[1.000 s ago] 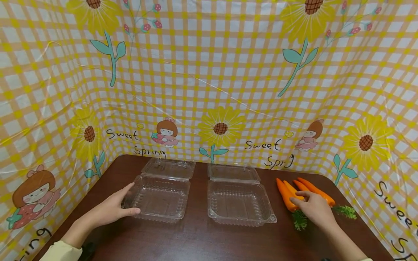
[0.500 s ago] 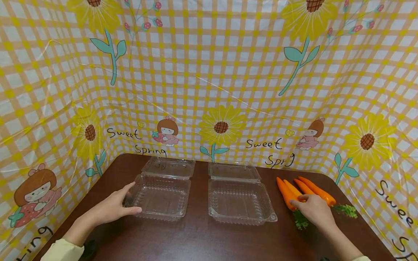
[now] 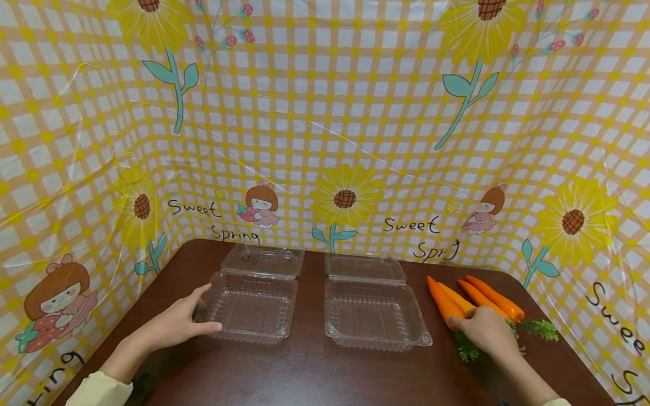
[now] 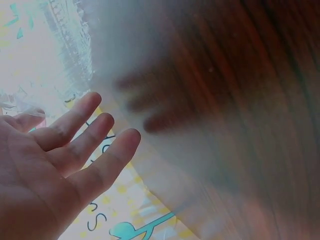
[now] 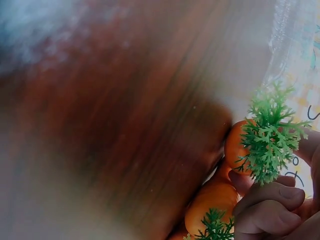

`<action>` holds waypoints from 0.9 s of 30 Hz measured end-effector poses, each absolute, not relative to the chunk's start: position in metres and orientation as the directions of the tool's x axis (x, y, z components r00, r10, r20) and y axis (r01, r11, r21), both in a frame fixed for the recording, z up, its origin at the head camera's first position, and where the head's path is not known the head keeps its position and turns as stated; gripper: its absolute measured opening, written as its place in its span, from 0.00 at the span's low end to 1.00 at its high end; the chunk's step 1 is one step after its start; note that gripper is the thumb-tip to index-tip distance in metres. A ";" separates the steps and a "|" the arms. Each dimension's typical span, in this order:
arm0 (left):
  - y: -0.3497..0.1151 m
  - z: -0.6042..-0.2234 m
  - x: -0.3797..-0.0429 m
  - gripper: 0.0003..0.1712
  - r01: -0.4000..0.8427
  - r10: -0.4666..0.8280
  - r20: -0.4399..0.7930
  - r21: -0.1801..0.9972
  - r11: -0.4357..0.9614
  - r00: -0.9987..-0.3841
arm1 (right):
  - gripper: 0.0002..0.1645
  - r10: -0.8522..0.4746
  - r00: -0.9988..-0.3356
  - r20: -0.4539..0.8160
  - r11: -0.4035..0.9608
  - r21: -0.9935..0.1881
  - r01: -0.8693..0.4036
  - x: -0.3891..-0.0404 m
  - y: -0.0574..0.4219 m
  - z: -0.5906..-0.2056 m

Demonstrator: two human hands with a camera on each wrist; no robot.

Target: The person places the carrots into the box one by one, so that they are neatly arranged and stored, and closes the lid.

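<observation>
My right hand (image 3: 492, 332) pinches the thick leafy end of the leftmost carrot (image 3: 440, 299), its thumb on the left side. Close beside that carrot lies a second carrot (image 3: 457, 296), partly hidden by the hand. In the right wrist view, green leaves (image 5: 272, 137) cover part of the pinched carrot (image 5: 235, 145), and the curled fingers (image 5: 267, 205) sit beneath it. My left hand (image 3: 170, 324) is spread at the left side of a clear plastic box (image 3: 254, 335), thumb near its front corner. Whether it touches the box cannot be told.
A second clear plastic box (image 3: 378, 343) stands mid-table, its lid (image 3: 365, 268) folded back; the left box's lid (image 3: 261, 262) is likewise back. Two more carrots (image 3: 503, 299) lie right of the hand. A checked sunflower cloth (image 3: 325, 113) surrounds the brown table (image 3: 304, 372).
My right hand has lowered and closed in on the leftmost carrot. The two left carrots have shifted slightly to the left. The left hand has stayed nearly still.
</observation>
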State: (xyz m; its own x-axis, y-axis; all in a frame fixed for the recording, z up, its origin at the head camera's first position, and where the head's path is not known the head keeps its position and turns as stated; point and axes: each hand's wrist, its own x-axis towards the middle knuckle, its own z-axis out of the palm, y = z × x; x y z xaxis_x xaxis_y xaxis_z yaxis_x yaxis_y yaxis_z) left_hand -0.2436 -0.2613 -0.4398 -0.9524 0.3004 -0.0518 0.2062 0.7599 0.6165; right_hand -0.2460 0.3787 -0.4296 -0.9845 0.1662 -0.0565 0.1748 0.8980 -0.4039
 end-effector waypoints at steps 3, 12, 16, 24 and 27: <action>-0.261 -0.440 -0.244 0.60 0.206 0.300 -0.052 0.617 0.759 -0.952 | 0.27 0.174 -0.983 -0.055 0.897 -0.404 0.181 -0.245 0.378 -0.431; -0.259 -0.439 -0.242 0.60 0.207 0.294 -0.045 0.609 0.765 -0.955 | 0.25 0.155 -0.988 -0.013 0.905 -0.400 0.147 -0.248 0.378 -0.432; -0.259 -0.438 -0.242 0.59 0.203 0.295 -0.049 0.619 0.759 -0.954 | 0.25 0.158 -0.987 -0.013 0.907 -0.394 0.150 -0.250 0.380 -0.431; -0.260 -0.439 -0.243 0.60 0.206 0.297 -0.047 0.619 0.758 -0.954 | 0.28 0.156 -0.987 -0.051 0.890 -0.427 0.162 -0.253 0.380 -0.418; -0.259 -0.439 -0.243 0.60 0.213 0.298 -0.037 0.617 0.757 -0.954 | 0.32 0.152 -0.987 -0.058 0.874 -0.457 0.162 -0.253 0.378 -0.411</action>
State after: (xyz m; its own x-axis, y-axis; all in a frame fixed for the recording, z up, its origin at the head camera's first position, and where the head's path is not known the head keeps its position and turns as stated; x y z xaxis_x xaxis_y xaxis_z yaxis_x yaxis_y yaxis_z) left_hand -0.2426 -0.2593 -0.4392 -0.9538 0.2983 -0.0369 0.2130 0.7575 0.6171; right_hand -0.2530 0.3782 -0.4109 -0.9866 0.1524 -0.0583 0.1621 0.8744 -0.4573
